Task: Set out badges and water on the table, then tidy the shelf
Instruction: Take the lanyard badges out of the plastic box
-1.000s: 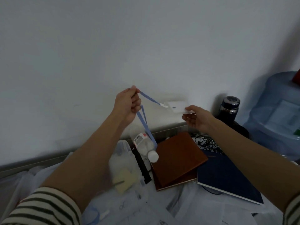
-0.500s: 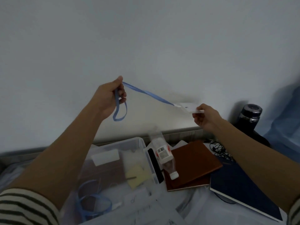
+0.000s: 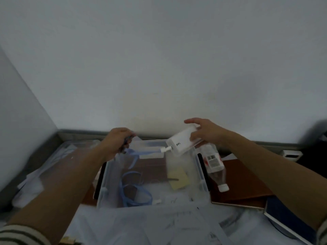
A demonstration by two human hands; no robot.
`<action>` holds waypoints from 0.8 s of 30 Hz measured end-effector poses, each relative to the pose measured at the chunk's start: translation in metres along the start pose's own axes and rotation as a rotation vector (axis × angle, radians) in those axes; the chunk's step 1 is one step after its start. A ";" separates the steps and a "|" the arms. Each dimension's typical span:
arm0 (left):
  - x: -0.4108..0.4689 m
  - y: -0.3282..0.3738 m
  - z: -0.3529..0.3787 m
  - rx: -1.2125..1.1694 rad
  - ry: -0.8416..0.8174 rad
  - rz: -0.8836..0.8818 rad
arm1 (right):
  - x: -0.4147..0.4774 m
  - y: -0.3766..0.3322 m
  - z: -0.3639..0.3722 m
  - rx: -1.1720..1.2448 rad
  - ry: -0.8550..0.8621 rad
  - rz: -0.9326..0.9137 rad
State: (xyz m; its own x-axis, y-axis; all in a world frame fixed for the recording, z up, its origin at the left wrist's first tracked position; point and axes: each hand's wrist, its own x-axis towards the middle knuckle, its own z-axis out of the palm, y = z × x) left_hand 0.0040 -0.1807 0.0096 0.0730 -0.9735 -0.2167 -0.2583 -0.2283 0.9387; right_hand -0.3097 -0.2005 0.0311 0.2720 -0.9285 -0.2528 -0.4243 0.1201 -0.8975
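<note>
Lanyard (image 3: 141, 153) is slackening; left hand (image 3: 117, 144) is gripping it bunched; right hand (image 3: 207, 132) is pinching the badge (image 3: 182, 145), bin (image 3: 200, 174) beneath both; probably untangled, heading tableward.

This looks like an office corner. Printed papers (image 3: 159, 225), a brown notebook (image 3: 244, 177) and a dark blue notebook (image 3: 290, 214) lie below a plain white wall (image 3: 159, 68), and a clear plastic box (image 3: 201, 174) holds blue lanyards (image 3: 136, 197) and yellow sticky notes (image 3: 178, 177).

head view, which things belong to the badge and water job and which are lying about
Job: badge in right hand, blue lanyard in left hand, water bottle, spare lanyard in clear bin.
Lying about: brown notebook, blue notebook, yellow notes, papers.
</note>
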 end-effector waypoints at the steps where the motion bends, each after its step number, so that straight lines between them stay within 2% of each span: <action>1: -0.004 -0.014 -0.002 0.129 -0.015 -0.002 | 0.003 -0.001 0.014 -0.090 -0.049 -0.016; 6: -0.010 -0.049 0.008 0.738 -0.187 0.141 | 0.011 0.010 0.075 -0.743 -0.255 -0.039; 9: -0.015 -0.062 0.019 1.010 -0.326 0.177 | 0.013 0.027 0.099 -0.928 -0.369 0.044; 13: -0.023 -0.083 0.027 1.258 -0.504 0.117 | 0.008 0.047 0.114 -1.239 -0.392 0.069; 16: -0.024 -0.092 0.028 1.376 -0.580 0.105 | 0.004 0.055 0.126 -1.370 -0.387 0.081; 18: -0.024 -0.093 0.028 1.407 -0.565 0.130 | 0.003 0.059 0.133 -1.426 -0.380 0.088; 21: -0.023 -0.088 0.026 1.452 -0.504 0.254 | 0.003 0.068 0.141 -1.420 -0.373 0.095; 24: -0.025 -0.088 0.027 1.491 -0.566 0.265 | 0.001 0.076 0.148 -1.395 -0.404 0.111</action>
State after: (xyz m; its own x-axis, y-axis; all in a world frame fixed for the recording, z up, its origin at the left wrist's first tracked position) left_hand -0.0007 -0.1364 -0.0749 -0.3828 -0.7880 -0.4823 -0.8875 0.4587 -0.0450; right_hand -0.2140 -0.1398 -0.0909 0.3022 -0.7491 -0.5895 -0.8718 -0.4673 0.1469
